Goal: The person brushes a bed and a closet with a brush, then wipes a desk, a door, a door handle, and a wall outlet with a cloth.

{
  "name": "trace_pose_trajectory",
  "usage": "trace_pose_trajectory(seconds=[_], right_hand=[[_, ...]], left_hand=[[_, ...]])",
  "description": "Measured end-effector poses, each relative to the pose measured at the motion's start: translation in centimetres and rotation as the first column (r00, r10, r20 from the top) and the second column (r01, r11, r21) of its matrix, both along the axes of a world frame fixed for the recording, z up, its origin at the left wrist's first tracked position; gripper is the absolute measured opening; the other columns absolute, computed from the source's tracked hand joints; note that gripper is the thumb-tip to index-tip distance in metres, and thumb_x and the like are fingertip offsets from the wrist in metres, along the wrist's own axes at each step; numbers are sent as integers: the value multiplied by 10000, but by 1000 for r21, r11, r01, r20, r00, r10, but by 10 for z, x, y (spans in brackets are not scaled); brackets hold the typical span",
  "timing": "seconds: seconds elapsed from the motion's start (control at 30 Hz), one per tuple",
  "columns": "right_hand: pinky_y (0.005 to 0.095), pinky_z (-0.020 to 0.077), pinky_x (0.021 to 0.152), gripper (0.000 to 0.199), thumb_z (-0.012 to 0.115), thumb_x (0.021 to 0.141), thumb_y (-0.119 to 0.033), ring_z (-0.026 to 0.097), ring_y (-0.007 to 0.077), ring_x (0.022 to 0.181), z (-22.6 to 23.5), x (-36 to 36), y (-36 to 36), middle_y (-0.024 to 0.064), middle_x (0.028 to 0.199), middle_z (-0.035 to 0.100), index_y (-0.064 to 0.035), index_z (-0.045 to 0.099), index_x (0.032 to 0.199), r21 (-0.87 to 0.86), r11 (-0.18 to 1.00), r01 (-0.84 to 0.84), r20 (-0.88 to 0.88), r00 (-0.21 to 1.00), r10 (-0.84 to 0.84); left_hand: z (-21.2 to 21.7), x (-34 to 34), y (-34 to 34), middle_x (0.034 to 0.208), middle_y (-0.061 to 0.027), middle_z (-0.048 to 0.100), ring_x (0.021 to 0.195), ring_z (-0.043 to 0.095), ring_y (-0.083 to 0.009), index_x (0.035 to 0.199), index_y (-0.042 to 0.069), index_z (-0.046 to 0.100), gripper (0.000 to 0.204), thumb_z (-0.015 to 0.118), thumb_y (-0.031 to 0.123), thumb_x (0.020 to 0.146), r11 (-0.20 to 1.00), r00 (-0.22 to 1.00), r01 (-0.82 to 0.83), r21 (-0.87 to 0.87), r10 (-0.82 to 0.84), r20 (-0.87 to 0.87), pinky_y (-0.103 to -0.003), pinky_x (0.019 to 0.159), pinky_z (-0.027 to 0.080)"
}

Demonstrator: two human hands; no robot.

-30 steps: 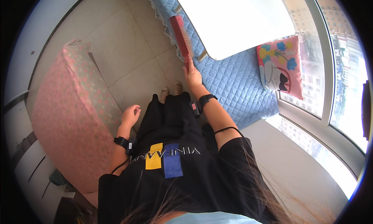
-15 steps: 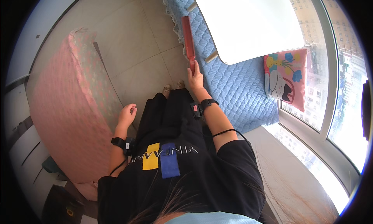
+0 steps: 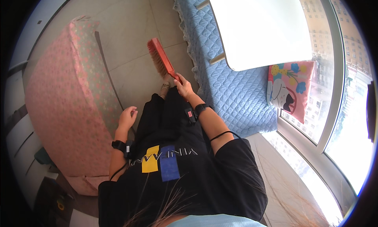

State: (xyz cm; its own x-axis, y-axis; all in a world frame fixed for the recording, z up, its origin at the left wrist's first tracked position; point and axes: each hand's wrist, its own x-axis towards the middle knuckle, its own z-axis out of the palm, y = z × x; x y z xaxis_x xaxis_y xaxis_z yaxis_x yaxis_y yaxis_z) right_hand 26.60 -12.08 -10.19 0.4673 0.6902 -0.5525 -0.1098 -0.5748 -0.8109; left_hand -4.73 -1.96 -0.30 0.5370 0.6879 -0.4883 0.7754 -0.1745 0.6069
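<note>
My right hand (image 3: 183, 86) grips the handle of a red brush (image 3: 159, 60) with tan bristles. The brush is lifted off and points away from me over the tiled floor (image 3: 130, 34), just left of the blue quilted mat (image 3: 228, 89). My left hand (image 3: 127, 118) hangs loose at my side with its fingers slightly curled, holding nothing, close to the edge of the pink flowered mattress (image 3: 67, 97). Both wrists wear black bands.
A low white table (image 3: 260, 26) stands on the blue mat. A pink cartoon cushion (image 3: 289, 89) leans by the curved window (image 3: 346, 93) on the right. Dark things lie at the lower left by a white cabinet (image 3: 15, 140).
My right hand has lifted the brush off the blue mat's edge and swung it left, out over the floor. The left hand has stayed at my side.
</note>
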Motion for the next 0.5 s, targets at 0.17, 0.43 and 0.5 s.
trace_pose_trajectory(seconds=[0.17,0.43,0.5], right_hand=[[222,329,353,467,487,915,-251,396,80,393,36,45,16,1,543,431,-96,336,1329,195,849,491,-115,871,-477],[356,443,793,498,543,862,-291,558,330,936,3,47,27,226,989,578,-103,397,1299,23,995,100,97,990,-102],[386,439,858,497,552,851,-286,554,383,1019,32,36,30,268,1041,577,-112,407,1293,94,984,-149,239,963,122]], left_hand=[[6,8,0,865,-114,628,812,609,-260,966,34,588,192,592,145,810,1000,1000,-30,-5,30,-1,-334,699,485],[8,59,-5,872,-121,632,817,610,-262,972,32,589,202,594,149,807,998,996,5,-70,1,94,-343,709,483],[13,64,-4,872,-122,632,816,610,-262,971,32,589,202,595,149,807,997,995,42,-66,-36,91,-345,712,481]])
